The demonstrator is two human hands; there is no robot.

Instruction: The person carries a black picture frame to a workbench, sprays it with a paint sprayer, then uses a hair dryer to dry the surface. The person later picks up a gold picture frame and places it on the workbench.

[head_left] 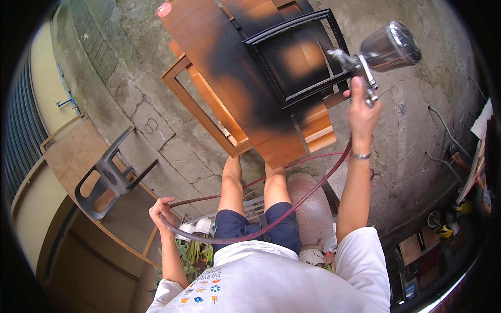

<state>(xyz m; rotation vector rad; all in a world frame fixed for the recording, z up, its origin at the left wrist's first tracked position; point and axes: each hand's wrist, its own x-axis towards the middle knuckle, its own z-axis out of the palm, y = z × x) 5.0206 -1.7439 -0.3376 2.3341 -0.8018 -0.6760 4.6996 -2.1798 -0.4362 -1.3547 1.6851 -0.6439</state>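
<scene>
- Right hand (362, 117): closed around the grip of a spray gun (360, 65), metal cup (389, 48) to the right; trigger pressed or not, cannot tell
- Left hand (160, 212): fingers curled round a dark red hose (229, 241), held well apart to the near left
- Black frame (315, 91): just left of the gun, lying on a worktop (206, 41) of brown boards; visible faces look fully coated, so judged mostly done; sides and underside hidden
- Worktop: black overspray around the black frame, brown patches within its opening
- Brown frame (202, 116): at the worktop's left edge; no black on its visible face, uncoated if meant for the same finish
- Dark plastic chair (109, 180): far left, apart from the work
</scene>
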